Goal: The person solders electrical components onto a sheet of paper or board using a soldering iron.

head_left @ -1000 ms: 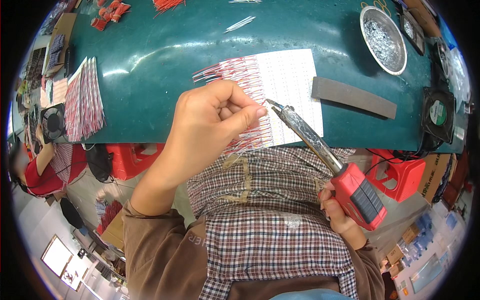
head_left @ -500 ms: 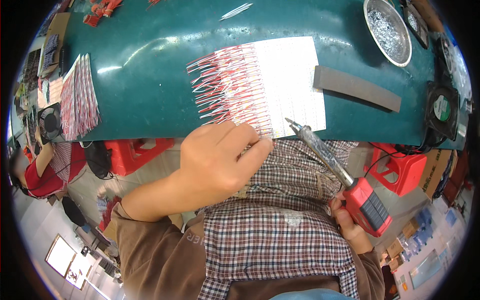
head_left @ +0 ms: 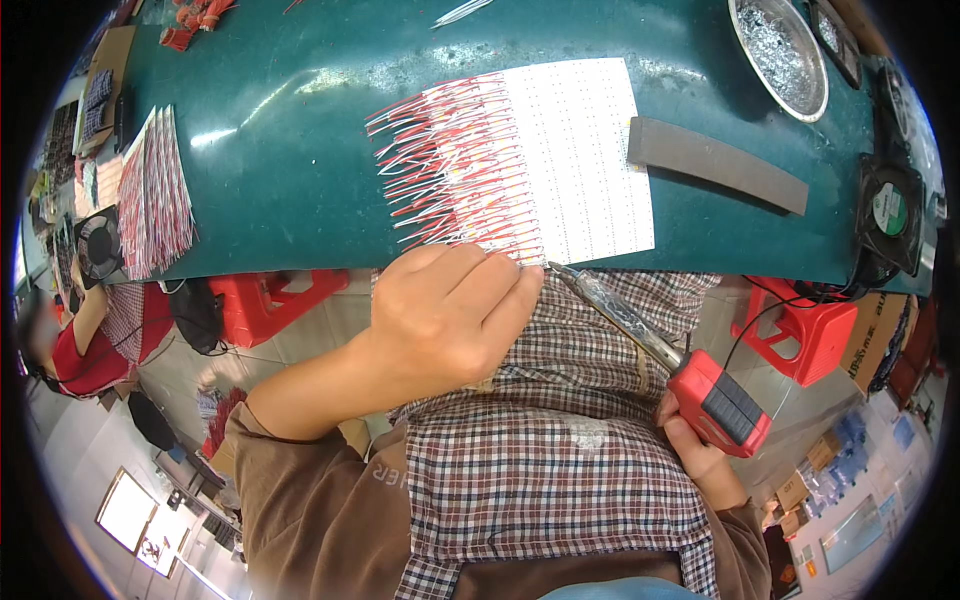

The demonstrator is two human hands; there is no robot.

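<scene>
A white circuit board panel (head_left: 590,150) lies at the table's near edge, printed with rows of small marks. Red and white wires (head_left: 455,165) stick out over its left part in dense rows. My left hand (head_left: 450,310) is closed in a pinch at the panel's near edge, beside the lowest wires; what its fingertips hold is hidden. My right hand (head_left: 695,445) grips the red and black handle of a soldering iron (head_left: 640,325). The iron's tip meets the panel's near edge, just right of my left fingertips.
A grey bar (head_left: 720,165) touches the panel's right side. Farther right are a metal bowl (head_left: 780,55) of silvery bits and a small fan (head_left: 890,208). Bundled wires (head_left: 157,195) lie at left. Red stools (head_left: 275,305) stand below the table; another person (head_left: 90,340) sits far left.
The soldering iron has swung left and down, bringing its tip from above the panel to its near edge by my left fingertips. My left hand has barely moved.
</scene>
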